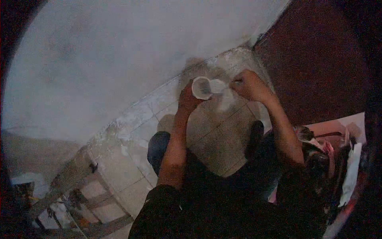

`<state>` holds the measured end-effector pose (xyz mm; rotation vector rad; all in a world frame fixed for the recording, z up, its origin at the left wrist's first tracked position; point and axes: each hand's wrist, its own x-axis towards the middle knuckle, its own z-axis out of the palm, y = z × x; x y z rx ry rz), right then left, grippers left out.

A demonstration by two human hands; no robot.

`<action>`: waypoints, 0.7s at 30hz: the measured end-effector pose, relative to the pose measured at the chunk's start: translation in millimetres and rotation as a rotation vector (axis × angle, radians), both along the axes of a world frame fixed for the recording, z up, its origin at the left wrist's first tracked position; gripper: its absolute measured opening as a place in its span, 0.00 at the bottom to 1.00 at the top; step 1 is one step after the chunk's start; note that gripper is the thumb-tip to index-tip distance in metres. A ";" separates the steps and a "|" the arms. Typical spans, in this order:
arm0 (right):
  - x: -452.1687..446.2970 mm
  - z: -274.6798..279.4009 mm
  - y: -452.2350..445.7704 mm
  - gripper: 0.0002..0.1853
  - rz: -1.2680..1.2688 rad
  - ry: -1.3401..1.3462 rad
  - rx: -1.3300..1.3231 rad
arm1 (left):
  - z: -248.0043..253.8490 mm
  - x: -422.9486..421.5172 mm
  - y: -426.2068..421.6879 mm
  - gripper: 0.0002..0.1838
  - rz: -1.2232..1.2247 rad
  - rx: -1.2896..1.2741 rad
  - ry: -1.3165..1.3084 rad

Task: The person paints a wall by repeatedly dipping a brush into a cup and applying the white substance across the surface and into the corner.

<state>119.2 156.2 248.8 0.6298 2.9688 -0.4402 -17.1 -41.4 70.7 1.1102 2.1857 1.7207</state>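
A round white-rimmed cup (pixel 201 88) is tilted so its opening faces the camera, and its inside looks greyish. My left hand (pixel 190 97) is wrapped round its left side. Just right of the cup is a pale rounded thing (pixel 218 86), blurred, which could be a lid or a scoop. My right hand (pixel 247 85) is closed to the right of it, fingertips pinched together. Whatever lies between those fingers is too dark and small to make out.
A tiled floor (pixel 159 107) lies below, bordered by a pale wall (pixel 99 59) and a dark red surface (pixel 314 63). Cluttered items (pixel 318 149) stand at the right. A rack-like frame (pixel 99 195) is at the lower left. My knees are below my hands.
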 end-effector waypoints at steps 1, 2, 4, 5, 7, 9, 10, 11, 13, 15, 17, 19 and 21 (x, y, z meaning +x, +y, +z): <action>-6.4 -6.1 -6.1 0.19 0.124 0.055 0.018 | 6.4 0.7 3.3 0.41 0.006 -0.009 0.035; -12.1 -10.9 -6.0 0.19 0.246 0.118 0.038 | 13.5 2.0 12.9 0.41 0.011 -0.017 0.074; -22.1 -0.7 -22.8 0.17 0.234 0.065 0.024 | 18.4 2.6 21.7 0.41 0.065 -0.091 0.084; -23.5 0.6 -26.8 0.16 0.210 0.005 0.034 | 20.4 4.8 26.3 0.42 0.105 -0.142 0.090; -21.8 -16.4 -8.7 0.15 0.212 0.068 -0.011 | 26.8 12.0 48.2 0.43 0.116 -0.151 0.072; -21.0 -32.4 22.1 0.14 0.222 0.133 -0.061 | 27.1 18.7 71.2 0.45 0.139 -0.162 0.056; -22.8 -37.1 36.0 0.14 0.289 0.124 -0.110 | 24.7 19.9 79.7 0.44 0.144 -0.151 0.064; -26.6 -39.6 47.2 0.14 0.357 0.114 -0.157 | 23.3 19.3 85.9 0.44 0.150 -0.139 0.073; -31.8 -39.9 74.6 0.14 0.417 0.081 -0.188 | 38.8 28.3 107.7 0.44 0.205 -0.190 0.090; -37.4 -46.9 98.7 0.13 0.468 0.046 -0.207 | 50.0 37.5 127.3 0.43 0.251 -0.232 0.105; -42.6 -69.2 125.1 0.13 0.452 0.139 -0.254 | 47.4 44.2 150.0 0.42 0.309 -0.249 0.080; -42.6 -65.0 149.2 0.13 0.481 0.117 -0.308 | 44.8 51.7 165.4 0.41 0.366 -0.276 0.025; -54.4 -62.3 169.1 0.13 0.520 0.102 -0.356 | 46.8 50.0 175.4 0.41 0.434 -0.295 -0.022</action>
